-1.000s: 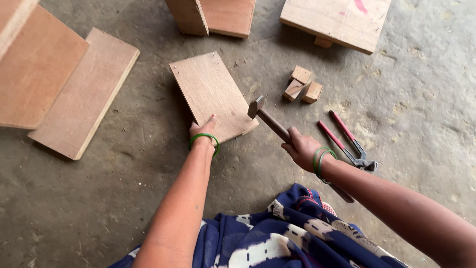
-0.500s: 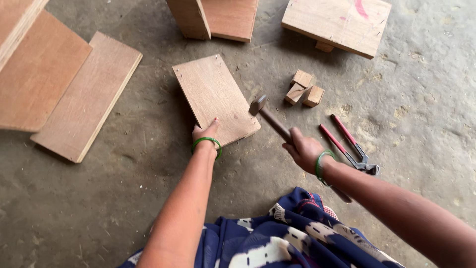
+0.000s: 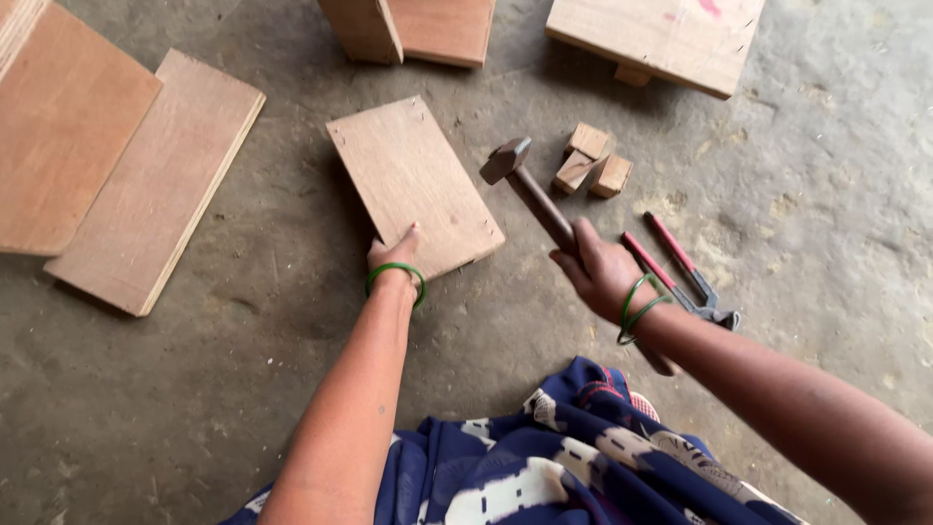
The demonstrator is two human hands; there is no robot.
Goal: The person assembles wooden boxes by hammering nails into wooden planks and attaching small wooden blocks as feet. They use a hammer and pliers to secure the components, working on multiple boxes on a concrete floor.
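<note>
At the far left we see two boards [image 3: 117, 175] lying flat on the concrete floor [image 3: 243, 389], the outer one cut off by the frame's edge. Bare floor lies between them and the panel [image 3: 413, 185], which rests flat near the middle. Our left hand [image 3: 394, 255] sits at the panel's near edge, its grip pressed onto that edge; the fingers are mostly hidden under the hand, so we cannot tell how far they curl beneath. Above, a wooden box [image 3: 408, 27] is cut off at the top. Right of the panel, our right hand [image 3: 598, 267] has its grip closed round the handle of a hammer [image 3: 530, 190], the head raised just off the panel's right corner; the handle's end is hidden behind the wrist. Three small blocks [image 3: 593, 160] lie close together beyond the hammer head. Pliers [image 3: 685, 272] with red handles lie just right of the hand, partly covered by it. A stool [image 3: 656, 39] is cut off top right; open floor lies farther right.
</note>
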